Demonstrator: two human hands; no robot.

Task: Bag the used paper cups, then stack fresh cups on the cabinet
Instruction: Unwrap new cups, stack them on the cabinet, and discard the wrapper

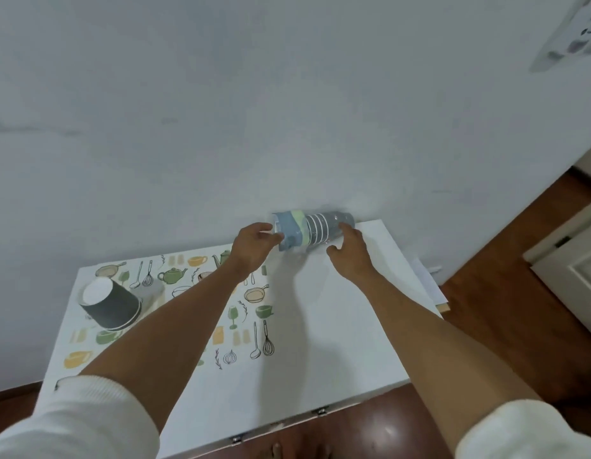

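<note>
A sleeve of nested blue-grey paper cups (312, 229) lies sideways in clear plastic wrap, held just above the far edge of the white cabinet top (337, 326) near the wall. My left hand (254, 244) grips the sleeve's open left end. Cupping its right end from below and behind is my right hand (348, 251). A short stack of dark grey paper cups (110, 304) stands upside down at the cabinet's far left, on the patterned mat.
A mat printed with kitchenware drawings (247, 313) covers the cabinet's left half. White wall rises right behind the cabinet. Papers (428, 283) lean beside its right edge. Brown wooden floor (506, 293) and a white door (579, 270) lie to the right.
</note>
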